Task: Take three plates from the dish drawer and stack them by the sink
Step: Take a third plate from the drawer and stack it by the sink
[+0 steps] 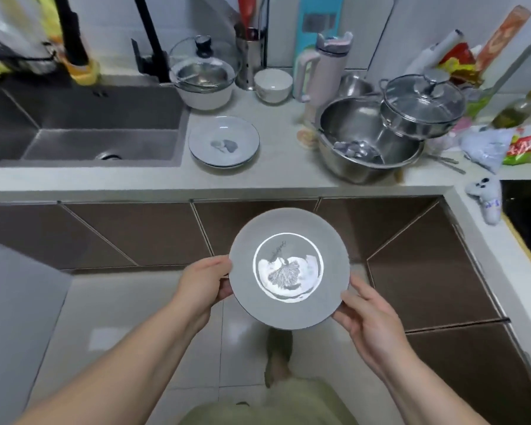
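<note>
I hold a grey plate (288, 268) with a leaf print in its middle in front of the brown cabinet doors, below the counter edge. My left hand (207, 279) grips its left rim and my right hand (370, 314) grips its lower right rim. On the counter just right of the sink (83, 127) lies a stack of two pale plates (223, 144) with the same kind of print. The cabinet fronts below the counter are all shut, and no open dish drawer is in view.
A lidded white pot (204, 78) and a white bowl (273, 84) stand behind the stack. To the right are a large steel bowl (368, 142) with a lidded steel pot (423, 105) leaning on it, a tumbler (324, 72), and food packets. Black faucets rise behind the sink.
</note>
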